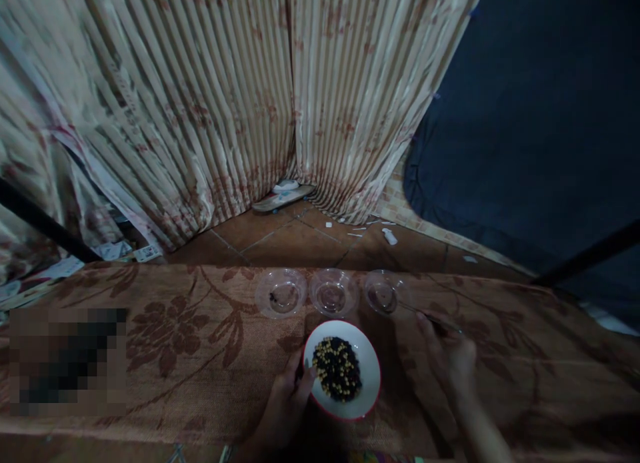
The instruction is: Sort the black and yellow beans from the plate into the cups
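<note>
My left hand (293, 388) is curled around the near-left side of the red-rimmed bowl (371, 366), thumb over the rim, its other fingers mostly lost in shadow and behind the wall. The bowl sits on the patterned cloth (215, 383) in front of me, holding a mix of black and yellow beans or grains (336, 370); which kind, I can't make out. My right hand (453, 360) is closed in a pinch on a thin tool (409, 308), whose middle my fingers cover; it is too slim and dim for me to say whether it is tweezers or a stick. Its tip points at the right clear cup (381, 292), but I can't tell if they touch. Beside that stand the middle clear cup (334, 292) and the left clear cup (281, 293). A few dark bits lie in the left one; glare and see-through walls leave the others' contents uncertain. A pixelated patch hides whatever dark, long object (73, 360) lies on my left. Beyond the table, the striped curtain (240, 103) covers part of a skateboard (283, 198), and my forearms fade out at the lower edge.
</note>
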`<state>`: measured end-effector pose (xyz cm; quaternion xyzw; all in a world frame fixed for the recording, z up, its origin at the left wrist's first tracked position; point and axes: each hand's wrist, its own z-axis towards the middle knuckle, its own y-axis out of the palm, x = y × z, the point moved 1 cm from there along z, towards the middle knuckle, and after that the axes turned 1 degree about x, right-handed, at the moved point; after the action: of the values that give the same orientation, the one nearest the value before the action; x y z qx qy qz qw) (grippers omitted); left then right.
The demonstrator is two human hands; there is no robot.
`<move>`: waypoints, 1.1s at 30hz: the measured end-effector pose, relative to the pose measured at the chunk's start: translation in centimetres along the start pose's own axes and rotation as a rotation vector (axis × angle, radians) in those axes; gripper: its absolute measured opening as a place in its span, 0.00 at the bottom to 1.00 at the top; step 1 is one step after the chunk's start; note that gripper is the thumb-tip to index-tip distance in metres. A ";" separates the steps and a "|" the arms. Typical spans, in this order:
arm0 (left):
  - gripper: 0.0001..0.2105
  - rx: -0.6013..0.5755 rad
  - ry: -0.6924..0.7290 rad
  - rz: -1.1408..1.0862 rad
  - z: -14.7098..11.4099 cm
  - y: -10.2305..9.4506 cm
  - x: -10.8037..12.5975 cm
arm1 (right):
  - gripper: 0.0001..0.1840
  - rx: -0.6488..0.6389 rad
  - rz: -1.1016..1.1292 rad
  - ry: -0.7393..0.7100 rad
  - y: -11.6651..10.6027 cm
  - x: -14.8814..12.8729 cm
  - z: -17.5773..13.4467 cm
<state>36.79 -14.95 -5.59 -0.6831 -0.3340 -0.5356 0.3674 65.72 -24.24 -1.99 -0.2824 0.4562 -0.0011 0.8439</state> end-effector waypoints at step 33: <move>0.21 -0.070 0.002 0.067 0.2 -0.3 -0.7 | 0.18 -0.406 0.064 0.264 0.4 -2.8 -10.4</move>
<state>36.50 -14.72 -6.26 -0.7056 -0.2917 -0.5352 0.3613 55.97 -28.13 -4.43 -0.4290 0.5621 0.0803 0.7026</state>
